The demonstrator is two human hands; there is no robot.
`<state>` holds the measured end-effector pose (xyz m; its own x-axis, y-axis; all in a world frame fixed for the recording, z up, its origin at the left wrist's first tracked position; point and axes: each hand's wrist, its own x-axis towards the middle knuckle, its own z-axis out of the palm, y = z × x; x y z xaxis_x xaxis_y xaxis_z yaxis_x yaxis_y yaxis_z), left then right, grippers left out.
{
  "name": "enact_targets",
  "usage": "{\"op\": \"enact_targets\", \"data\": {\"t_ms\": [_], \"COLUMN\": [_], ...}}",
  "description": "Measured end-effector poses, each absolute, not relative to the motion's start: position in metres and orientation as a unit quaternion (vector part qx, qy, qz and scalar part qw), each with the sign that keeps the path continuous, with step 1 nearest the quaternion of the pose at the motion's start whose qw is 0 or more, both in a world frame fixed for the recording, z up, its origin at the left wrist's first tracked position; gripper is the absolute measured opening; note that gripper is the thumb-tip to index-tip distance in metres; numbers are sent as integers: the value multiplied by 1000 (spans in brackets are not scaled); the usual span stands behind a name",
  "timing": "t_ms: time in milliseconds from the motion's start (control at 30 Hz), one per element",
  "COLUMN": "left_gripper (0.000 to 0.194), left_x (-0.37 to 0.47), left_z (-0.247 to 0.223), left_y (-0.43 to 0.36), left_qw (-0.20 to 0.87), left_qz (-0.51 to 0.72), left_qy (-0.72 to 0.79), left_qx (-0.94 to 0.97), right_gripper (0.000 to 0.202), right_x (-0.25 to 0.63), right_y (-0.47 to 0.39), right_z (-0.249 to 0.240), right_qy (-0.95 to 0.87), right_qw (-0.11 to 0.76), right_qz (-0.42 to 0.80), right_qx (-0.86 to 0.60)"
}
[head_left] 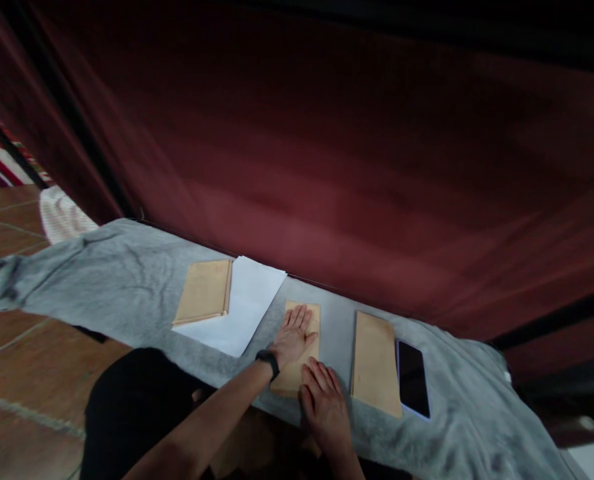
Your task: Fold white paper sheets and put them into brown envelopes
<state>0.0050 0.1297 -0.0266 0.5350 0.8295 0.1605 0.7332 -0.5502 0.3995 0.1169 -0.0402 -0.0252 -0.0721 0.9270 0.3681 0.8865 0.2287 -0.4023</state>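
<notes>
A flat, folded piece of brown paper [290, 381], like an envelope or flat paper bag, lies lengthwise on the grey cloth in front of me. My left hand [295, 335], with a dark band on its wrist, rests palm down on its upper part, fingers stretched out. My right hand [325, 399] is lower, its fingers extended and fingertips at the paper's right edge. Neither hand grips anything. Part of the paper is hidden under my hands. To the right lies a pile of similar brown paper [375, 363].
A second brown paper pile [204, 288] partly covers white sheets [251, 300] at left. A phone [413, 379] lies beside the right pile. Grey cloth [141, 267] covers the long, narrow surface. A dark red fabric wall [327, 180] rises behind; tiled floor [21, 373] shows at left.
</notes>
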Motion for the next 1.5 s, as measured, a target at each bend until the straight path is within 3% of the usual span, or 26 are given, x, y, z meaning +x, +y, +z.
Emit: {"op": "enact_targets", "data": {"t_ms": [433,1200,1333,1500], "left_gripper": [51,62,58,47], "left_x": [7,-51,-57,-60], "left_z": [-29,-35,-34,-34], "left_y": [140,29,24,30], "left_qw": [92,70,77,103], "left_qz": [116,137,160,176], "left_qy": [326,264,271,257], "left_qx": [934,952,946,945], "right_gripper": [36,36,34,30], "right_x": [122,130,130,131], "right_y": [-38,-34,-34,-27], "right_z": [-11,-24,-19,-6], "right_qy": [-741,-706,-714,-750], "right_qw": [257,318,291,189], "right_qz": [59,106,98,69], "right_qx": [-617,-624,-630,-630]}}
